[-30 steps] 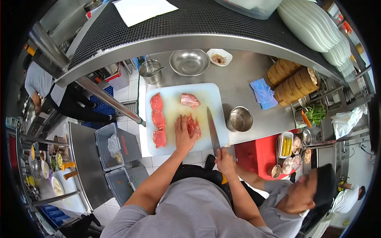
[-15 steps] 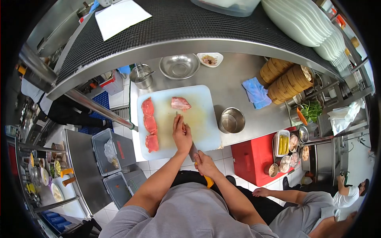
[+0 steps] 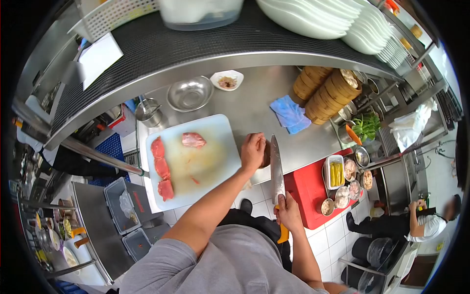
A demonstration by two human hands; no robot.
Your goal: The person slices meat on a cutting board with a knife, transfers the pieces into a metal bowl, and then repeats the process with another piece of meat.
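Note:
My right hand grips the yellow handle of a large kitchen knife, whose blade points away from me, right of the cutting board. My left hand is over the metal pot, partly covering it; its fingers are curled, and whatever they hold is hidden. On the white cutting board a larger piece of raw meat lies near the far side. Several raw meat slices line its left side. A small meat scrap rests near the middle.
Behind the board are a metal bowl, a white dish and a pot with utensils. A blue cloth lies beside bamboo steamers. A metal shelf overhangs the counter. A red cooler stands right.
My left hand has gone from above the board to the metal pot on the right. My right hand has carried the knife rightward. The view has shifted, and a nearby person has mostly left it.

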